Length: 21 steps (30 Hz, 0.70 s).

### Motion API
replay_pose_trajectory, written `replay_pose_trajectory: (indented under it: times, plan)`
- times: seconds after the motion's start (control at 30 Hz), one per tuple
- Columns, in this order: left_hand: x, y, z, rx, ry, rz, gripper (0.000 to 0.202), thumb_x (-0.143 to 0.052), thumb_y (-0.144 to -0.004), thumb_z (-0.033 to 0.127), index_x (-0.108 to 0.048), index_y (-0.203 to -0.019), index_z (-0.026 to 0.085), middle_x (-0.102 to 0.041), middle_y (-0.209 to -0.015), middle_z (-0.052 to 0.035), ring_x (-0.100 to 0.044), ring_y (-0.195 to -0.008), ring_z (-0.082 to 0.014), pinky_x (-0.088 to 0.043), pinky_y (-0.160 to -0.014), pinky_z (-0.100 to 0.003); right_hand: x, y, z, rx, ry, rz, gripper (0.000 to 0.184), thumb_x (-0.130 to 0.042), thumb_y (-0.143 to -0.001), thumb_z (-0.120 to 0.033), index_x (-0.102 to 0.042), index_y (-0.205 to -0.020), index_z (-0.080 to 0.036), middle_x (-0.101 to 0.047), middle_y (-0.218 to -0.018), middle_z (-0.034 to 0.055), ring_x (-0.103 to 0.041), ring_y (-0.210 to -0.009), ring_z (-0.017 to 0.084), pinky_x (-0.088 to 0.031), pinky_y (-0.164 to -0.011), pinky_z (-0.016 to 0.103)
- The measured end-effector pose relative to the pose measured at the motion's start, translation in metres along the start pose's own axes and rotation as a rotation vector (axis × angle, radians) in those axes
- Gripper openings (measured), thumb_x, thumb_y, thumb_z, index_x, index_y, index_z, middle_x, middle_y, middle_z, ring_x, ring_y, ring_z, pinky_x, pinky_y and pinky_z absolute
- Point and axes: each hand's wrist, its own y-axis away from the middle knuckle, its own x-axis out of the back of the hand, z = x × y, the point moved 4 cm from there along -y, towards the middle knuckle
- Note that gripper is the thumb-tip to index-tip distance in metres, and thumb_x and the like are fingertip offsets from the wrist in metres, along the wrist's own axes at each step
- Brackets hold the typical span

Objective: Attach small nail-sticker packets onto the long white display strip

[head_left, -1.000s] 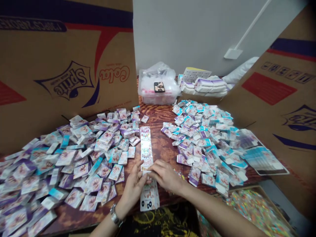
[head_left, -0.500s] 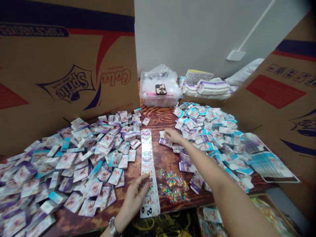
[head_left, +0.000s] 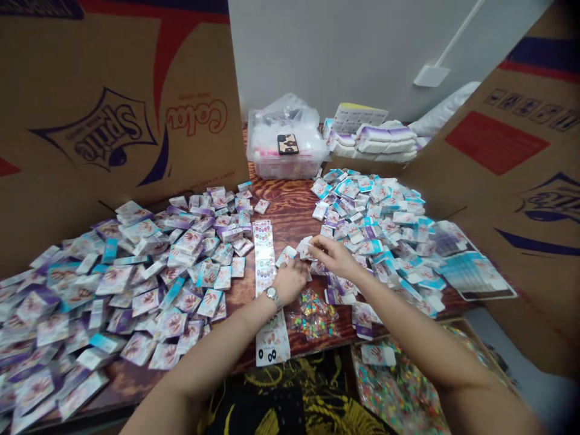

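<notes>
Forearms converge over the surface, the left crossing printed sheets. Left hand, palm down, touches a small carton beside these, finger closure unclear; right hand, slightly farther, pinches a second carton in its fingers.

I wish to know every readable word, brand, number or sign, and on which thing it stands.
"Sprite", upside down: large brown cardboard box at left.
"Cola", red outlines: same box.
Row of signs, no readable words: large brown cardboard box at right.
Too small, blurred or cut off: all other print, including on the small white-purple-blue cardboard boxes and the long white paper strips.
</notes>
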Motion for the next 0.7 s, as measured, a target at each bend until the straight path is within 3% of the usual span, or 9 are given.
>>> replay_pose_trajectory:
  times: [0.1,0.23,0.3,0.4,0.57,0.7]
  plan:
    - [0.007,-0.008,-0.008,0.011,0.024,0.004,0.022,-0.053,-0.078,0.012,-0.062,-0.099,0.011,-0.063,-0.093,-0.0168,-0.049,-0.1,-0.0321,-0.037,-0.086,-0.044,-0.002,0.021,-0.005,-0.045,-0.058,-0.04,0.023,-0.048,-0.089,-0.038,-0.056,-0.086,-0.017,-0.057,-0.076,-0.0003,-0.052,-0.068,0.013,-0.04,-0.063,0.023]
    - [0.045,0.001,-0.014,0.032,0.073,0.081,0.052,-0.058,-0.079,0.024,-0.045,-0.128,0.016,-0.059,-0.109,-0.0142,-0.049,-0.103,-0.0293,-0.036,-0.089,-0.04,-0.021,0.045,-0.007,-0.05,0.0,-0.247,0.021,-0.051,-0.088,-0.035,-0.06,-0.081,-0.017,-0.06,-0.072,-0.0004,-0.052,-0.066,0.013,-0.038,-0.061,0.023]
    - [0.067,0.012,-0.017,0.072,0.205,0.142,0.06,-0.058,-0.08,0.029,-0.036,-0.135,0.018,-0.057,-0.114,-0.012,-0.052,-0.098,-0.0257,-0.038,-0.087,-0.037,-0.036,0.051,-0.002,-0.096,0.042,-0.302,0.018,-0.053,-0.086,-0.031,-0.061,-0.077,-0.017,-0.061,-0.071,-0.0003,-0.054,-0.065,0.014,-0.038,-0.061,0.024]
    - [0.09,0.032,-0.022,0.167,0.591,0.242,0.057,-0.063,-0.078,0.033,-0.042,-0.13,0.022,-0.058,-0.111,-0.0076,-0.054,-0.09,-0.0205,-0.042,-0.081,-0.033,-0.06,0.052,0.009,-0.222,0.069,-0.279,0.012,-0.059,-0.08,-0.029,-0.064,-0.079,-0.018,-0.063,-0.069,-0.001,-0.057,-0.064,0.014,-0.037,-0.059,0.023]
    - [0.087,0.073,-0.032,0.374,1.117,0.397,0.051,-0.072,-0.069,0.027,-0.047,-0.114,0.02,-0.06,-0.094,-0.0032,-0.058,-0.082,-0.0148,-0.045,-0.075,-0.028,-0.093,0.058,0.027,-0.422,0.124,-0.117,0.023,-0.056,-0.082,-0.032,-0.061,-0.099,-0.017,-0.065,-0.066,-0.0001,-0.06,-0.058,0.015,-0.036,-0.051,0.022]
    - [0.074,0.1,-0.04,0.48,1.182,0.542,0.056,-0.077,-0.063,0.025,-0.047,-0.111,0.021,-0.06,-0.098,-0.0019,-0.06,-0.081,-0.0124,-0.046,-0.077,-0.027,-0.11,0.069,0.031,-0.482,0.19,-0.036,0.023,-0.055,-0.082,-0.032,-0.059,-0.098,-0.016,-0.065,-0.065,0.0017,-0.062,-0.061,0.018,-0.036,-0.052,0.024]
